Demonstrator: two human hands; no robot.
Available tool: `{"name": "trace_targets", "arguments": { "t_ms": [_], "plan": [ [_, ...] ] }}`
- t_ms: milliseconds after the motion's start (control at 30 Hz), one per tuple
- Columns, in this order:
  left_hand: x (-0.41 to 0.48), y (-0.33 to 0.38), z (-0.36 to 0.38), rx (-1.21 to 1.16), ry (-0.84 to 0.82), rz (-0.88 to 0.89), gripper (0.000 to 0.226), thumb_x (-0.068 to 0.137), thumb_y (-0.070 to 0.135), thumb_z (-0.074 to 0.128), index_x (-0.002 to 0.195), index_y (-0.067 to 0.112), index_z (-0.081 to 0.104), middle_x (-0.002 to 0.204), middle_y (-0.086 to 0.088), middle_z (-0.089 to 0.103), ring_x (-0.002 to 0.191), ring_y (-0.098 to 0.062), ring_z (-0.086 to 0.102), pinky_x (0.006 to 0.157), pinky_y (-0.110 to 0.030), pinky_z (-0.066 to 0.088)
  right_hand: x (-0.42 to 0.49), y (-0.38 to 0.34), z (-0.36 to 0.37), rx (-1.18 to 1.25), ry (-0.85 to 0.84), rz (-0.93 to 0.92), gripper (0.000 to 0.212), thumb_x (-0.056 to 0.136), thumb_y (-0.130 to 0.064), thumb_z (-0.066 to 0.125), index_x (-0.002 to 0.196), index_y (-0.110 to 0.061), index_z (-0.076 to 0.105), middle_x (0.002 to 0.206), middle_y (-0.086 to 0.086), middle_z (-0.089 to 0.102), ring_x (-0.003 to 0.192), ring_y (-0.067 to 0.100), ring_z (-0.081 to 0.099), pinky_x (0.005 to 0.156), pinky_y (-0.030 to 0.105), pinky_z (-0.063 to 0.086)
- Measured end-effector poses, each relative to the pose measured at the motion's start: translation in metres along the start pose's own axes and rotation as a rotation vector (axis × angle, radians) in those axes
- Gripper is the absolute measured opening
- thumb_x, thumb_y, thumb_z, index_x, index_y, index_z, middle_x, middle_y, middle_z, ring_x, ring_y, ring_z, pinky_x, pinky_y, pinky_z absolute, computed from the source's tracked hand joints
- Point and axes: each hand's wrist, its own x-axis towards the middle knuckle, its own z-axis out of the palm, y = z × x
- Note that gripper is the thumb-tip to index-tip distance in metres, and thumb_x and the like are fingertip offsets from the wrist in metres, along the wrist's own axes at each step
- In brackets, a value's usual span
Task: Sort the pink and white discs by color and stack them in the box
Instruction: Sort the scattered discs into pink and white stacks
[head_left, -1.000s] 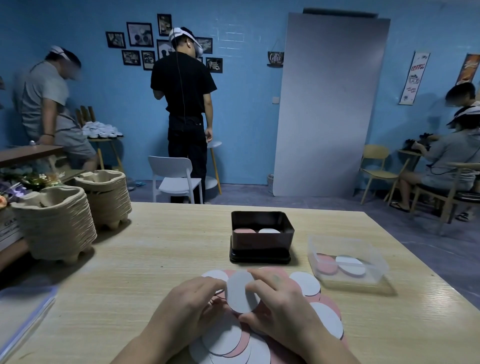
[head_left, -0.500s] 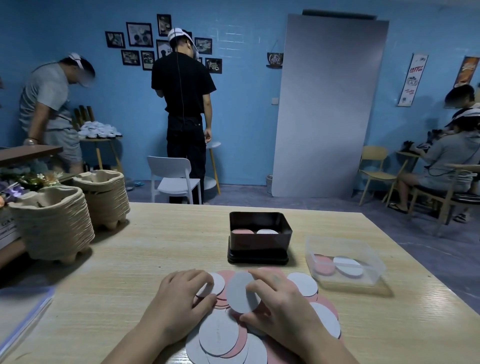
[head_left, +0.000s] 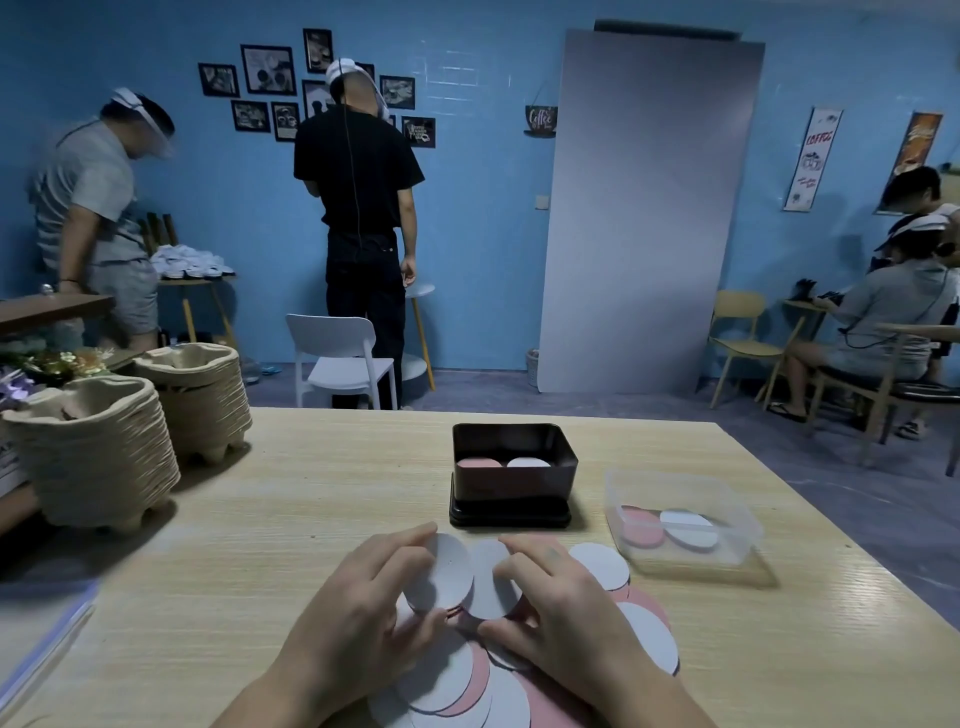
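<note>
Black box (head_left: 511, 491) and clear tub (head_left: 740, 514) hold pink and white discs (head_left: 479, 462); left hand (head_left: 363, 605), right hand (head_left: 566, 610) pinch white discs (head_left: 441, 571)

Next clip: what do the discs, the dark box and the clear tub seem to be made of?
Discs: thin, flat, matt faces, clean-cut edges; likely card or foam sheet, the look leaves it open.
Dark box: glossy dark walls with a rounded rim; probably painted tin, possibly hard plastic.
Clear tub: see-through, faintly cloudy walls; plastic.
</note>
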Motion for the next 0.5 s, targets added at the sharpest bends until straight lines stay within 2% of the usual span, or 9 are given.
{"name": "trace_targets", "arguments": {
  "t_ms": [67, 233, 333, 433, 500],
  "plan": [
    [0.0009, 0.0022, 0.0024, 0.001, -0.02, 0.04, 0.035, 0.084, 0.04, 0.079, 0.101, 0.012, 0.064, 0.139, -0.005, 0.061, 0.117, -0.019, 0.062, 0.093, -0.027, 0.05, 0.0008, -0.0008, 0.001, 0.005, 0.0, -0.005, 0.044, 0.082, -0.057, 0.075, 0.091, -0.017, 0.059, 0.13, 0.002, 0.064, 0.116, 0.018, 0.059, 0.087, 0.03, 0.053],
    [0.0021, 0.0017, 0.0076, 0.008, -0.091, 0.115, 0.041, 0.092, 0.051, 0.071, 0.109, 0.015, 0.062, 0.149, -0.005, 0.054, 0.121, -0.019, 0.062, 0.092, -0.029, 0.052, 0.0043, -0.0047, 0.0044, -0.005, 0.017, -0.107, 0.06, 0.071, -0.047, 0.086, 0.115, -0.02, 0.055, 0.127, 0.005, 0.066, 0.113, 0.018, 0.06, 0.091, 0.025, 0.047],
    [0.0027, 0.0008, 0.0093, 0.047, -0.1, 0.169, 0.035, 0.094, 0.044, 0.066, 0.113, 0.015, 0.061, 0.151, -0.005, 0.052, 0.117, -0.021, 0.064, 0.09, -0.027, 0.051, 0.0063, -0.0073, 0.0038, -0.027, 0.009, -0.141, 0.048, 0.071, -0.042, 0.086, 0.104, -0.021, 0.058, 0.128, 0.004, 0.065, 0.108, 0.019, 0.058, 0.087, 0.018, 0.039],
    [0.0001, -0.0026, 0.0087, 0.049, -0.098, 0.14, 0.039, 0.089, 0.042, 0.074, 0.116, 0.017, 0.059, 0.152, -0.004, 0.051, 0.118, -0.02, 0.064, 0.089, -0.027, 0.053, 0.0065, -0.0074, 0.0028, -0.009, 0.031, -0.136, 0.037, 0.075, -0.04, 0.081, 0.096, -0.019, 0.059, 0.127, 0.005, 0.065, 0.107, 0.02, 0.061, 0.087, 0.017, 0.039],
    [-0.0017, -0.0053, 0.0064, 0.041, -0.07, 0.107, 0.039, 0.092, 0.047, 0.071, 0.119, 0.021, 0.058, 0.144, -0.001, 0.059, 0.117, -0.016, 0.065, 0.088, -0.029, 0.056, 0.0046, -0.0061, 0.0027, 0.029, 0.042, -0.109, 0.035, 0.078, -0.042, 0.079, 0.096, -0.019, 0.059, 0.13, 0.005, 0.064, 0.111, 0.021, 0.062, 0.09, 0.018, 0.042]
  ]
}}
